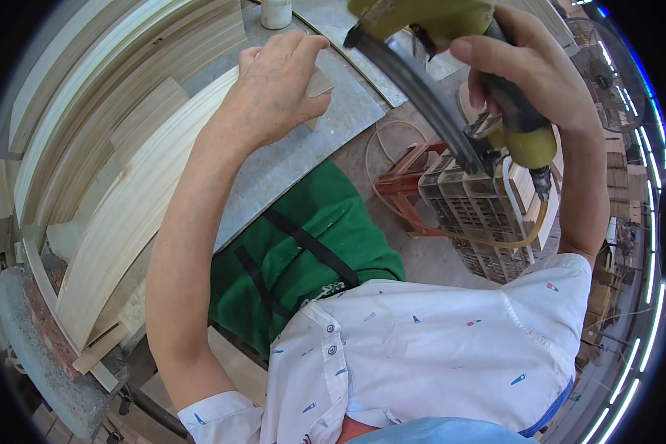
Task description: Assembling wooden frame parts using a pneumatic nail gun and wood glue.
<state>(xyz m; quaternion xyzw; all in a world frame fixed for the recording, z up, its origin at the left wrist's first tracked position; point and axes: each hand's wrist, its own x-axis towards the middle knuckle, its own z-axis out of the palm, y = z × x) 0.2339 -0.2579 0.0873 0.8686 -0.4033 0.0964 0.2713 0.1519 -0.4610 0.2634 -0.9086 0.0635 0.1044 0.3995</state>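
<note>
My right hand is wrapped round the black grip of an olive-green air nail gun, raised above the bench's right side. Its long dark magazine slants down toward me, and a yellow air hose joins the end of the handle. My left hand is closed over the far end of a pale wooden board, fingers bent over a small wood piece there. Part of that piece is hidden under the palm. The gun is apart from the wood.
Stacked wooden strips lie along the bench's left side. A white container stands at the far edge of the grey bench top. Right of the bench are a slatted crate holding wood pieces and a red stool. Green cloth covers my lap.
</note>
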